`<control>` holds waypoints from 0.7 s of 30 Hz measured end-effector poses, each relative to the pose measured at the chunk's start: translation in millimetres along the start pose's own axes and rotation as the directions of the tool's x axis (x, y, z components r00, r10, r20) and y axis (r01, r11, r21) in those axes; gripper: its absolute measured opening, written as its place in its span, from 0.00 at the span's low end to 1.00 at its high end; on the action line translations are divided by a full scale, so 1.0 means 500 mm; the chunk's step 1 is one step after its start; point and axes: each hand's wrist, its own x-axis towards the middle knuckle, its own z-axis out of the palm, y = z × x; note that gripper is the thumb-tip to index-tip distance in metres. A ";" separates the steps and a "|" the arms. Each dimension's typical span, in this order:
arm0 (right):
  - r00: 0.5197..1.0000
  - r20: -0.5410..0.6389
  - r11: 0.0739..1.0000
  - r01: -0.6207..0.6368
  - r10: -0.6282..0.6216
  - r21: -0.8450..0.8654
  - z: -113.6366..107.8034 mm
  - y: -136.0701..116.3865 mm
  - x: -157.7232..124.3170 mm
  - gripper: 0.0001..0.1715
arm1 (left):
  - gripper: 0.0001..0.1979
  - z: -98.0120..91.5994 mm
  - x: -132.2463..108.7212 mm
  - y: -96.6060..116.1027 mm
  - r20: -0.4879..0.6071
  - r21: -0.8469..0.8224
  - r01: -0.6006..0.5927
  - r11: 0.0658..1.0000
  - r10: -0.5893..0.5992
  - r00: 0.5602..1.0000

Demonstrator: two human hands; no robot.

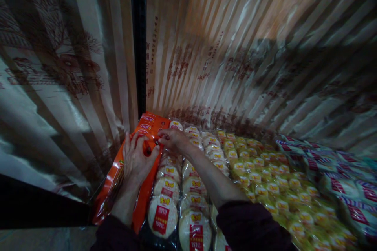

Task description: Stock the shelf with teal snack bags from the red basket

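Note:
A row of glossy orange snack packets (145,192) lies along the left end of the display, against the curtain-like covering. My left hand (137,160) rests on the orange packaging with its fingers spread, palm down. Beside it, my right hand (173,140) has its fingers closed in a pinch at the right edge of an orange packet; its fingertips are partly hidden. Under and to the right of my right forearm are clear packs of round white rice crackers (163,215) with red labels.
Several yellow-wrapped small snacks (272,186) fill the middle right. White, red and blue packs (353,200) lie at the far right. Pleated, printed wall covering (235,47) rises behind, with a dark upright post (138,43) at the corner.

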 end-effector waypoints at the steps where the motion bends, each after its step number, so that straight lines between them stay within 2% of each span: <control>1: 1.000 0.018 1.000 -0.019 0.020 -0.013 0.001 -0.001 0.002 0.13 | 0.16 -0.001 0.000 -0.002 0.003 -0.015 0.005 1.000 -0.005 1.000; 5: 0.999 -0.011 0.999 -0.039 0.038 -0.037 0.000 -0.007 0.003 0.09 | 0.15 -0.002 0.002 -0.010 -0.003 -0.084 0.005 0.996 -0.005 1.000; 10: 0.996 -0.093 0.980 0.027 -0.009 0.197 0.010 -0.003 -0.006 0.08 | 0.22 0.002 0.004 -0.015 -0.033 -0.118 0.007 0.993 -0.011 0.999; 16: 0.986 -0.127 0.914 0.145 -0.104 0.380 0.022 0.000 -0.008 0.08 | 0.16 0.009 0.007 -0.015 -0.034 0.007 -0.101 0.995 0.102 0.994; 21: 0.972 -0.099 0.913 0.235 -0.214 0.333 0.005 -0.001 -0.017 0.10 | 0.30 0.017 0.006 -0.006 -0.038 0.105 -0.126 0.986 0.130 0.991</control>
